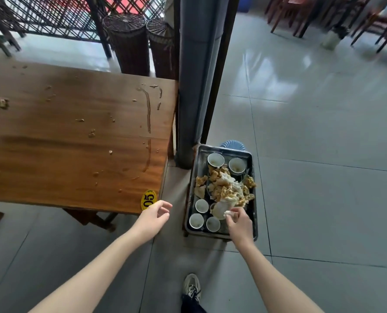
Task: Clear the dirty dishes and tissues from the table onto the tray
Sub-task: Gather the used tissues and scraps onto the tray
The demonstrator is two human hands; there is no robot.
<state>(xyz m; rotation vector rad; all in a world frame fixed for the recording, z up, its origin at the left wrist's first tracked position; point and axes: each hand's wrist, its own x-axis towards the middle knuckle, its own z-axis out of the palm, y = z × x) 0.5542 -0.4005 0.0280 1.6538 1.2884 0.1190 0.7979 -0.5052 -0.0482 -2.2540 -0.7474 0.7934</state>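
The right hand (238, 222) pinches a crumpled white tissue (229, 213) between thumb and fingertips over the near end of the metal tray (189, 199). The tray sits on a blue stool (232, 145) right of the wooden table (63, 143) and holds small cups (202, 206) and a heap of soiled tissues and food scraps (224, 188). The left hand (153, 216) hovers by the table's near right corner beside a yellow number tag (148, 199), fingers loosely curled and holding nothing. A grey pillar (194, 86) stands just beyond the tray. Crumbs and spills (148, 109) mark the tabletop.

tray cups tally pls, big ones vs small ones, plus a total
large cups: 2
small cups: 3
total: 5 cups on the tray
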